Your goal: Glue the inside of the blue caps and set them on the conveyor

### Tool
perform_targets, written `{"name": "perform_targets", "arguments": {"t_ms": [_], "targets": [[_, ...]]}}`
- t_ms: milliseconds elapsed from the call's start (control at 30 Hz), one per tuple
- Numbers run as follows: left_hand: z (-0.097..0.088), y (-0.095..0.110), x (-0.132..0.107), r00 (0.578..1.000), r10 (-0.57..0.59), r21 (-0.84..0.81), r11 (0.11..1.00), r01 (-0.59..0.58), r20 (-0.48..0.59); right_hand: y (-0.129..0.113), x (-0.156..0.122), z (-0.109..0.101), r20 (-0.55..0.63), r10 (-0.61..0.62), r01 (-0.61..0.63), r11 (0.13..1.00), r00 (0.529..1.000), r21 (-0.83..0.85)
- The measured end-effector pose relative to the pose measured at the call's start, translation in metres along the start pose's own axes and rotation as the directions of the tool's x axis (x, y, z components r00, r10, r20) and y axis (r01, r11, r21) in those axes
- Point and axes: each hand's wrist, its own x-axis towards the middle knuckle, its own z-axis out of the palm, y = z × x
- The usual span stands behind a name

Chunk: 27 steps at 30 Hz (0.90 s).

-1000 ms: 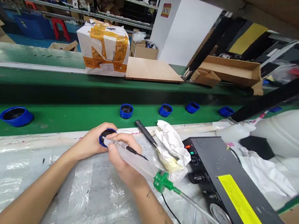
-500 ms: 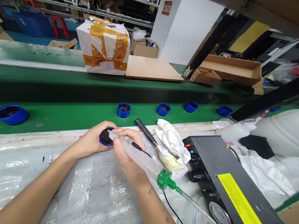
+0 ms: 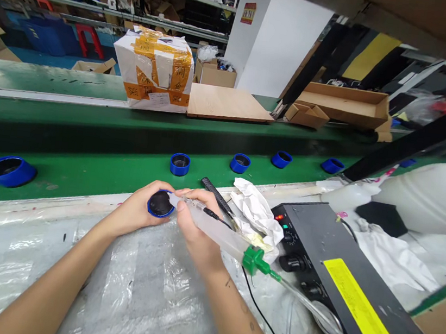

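Syringe (image 3: 218, 233), right hand (image 3: 196, 230); one cap (image 3: 159, 203), left hand (image 3: 132, 212).

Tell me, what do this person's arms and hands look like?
The bare left hand and bare right hand wear no gloves, and no sleeves show. The right forearm has small dark tattoo marks.

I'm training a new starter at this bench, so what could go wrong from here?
The tip of the clear syringe sits right at the blue cap held in the left hand, so a slip of the right hand might mark the fingers or miss the cap. The clear hose from the green coupling runs past the black dispenser unit, and a snag there could tug the syringe. The crumpled, stained wipe lies close enough to catch the barrel.
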Motion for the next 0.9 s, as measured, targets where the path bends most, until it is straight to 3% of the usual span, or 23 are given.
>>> {"name": "perform_targets", "arguments": {"t_ms": [900], "targets": [[0.0008, -0.0038, 0.0005, 1.000, -0.024, 0.023, 0.999, 0.024, -0.013, 0.0011, 0.0027, -0.0052, -0.060, 0.002, -0.009, 0.994, 0.998, -0.110]]}}
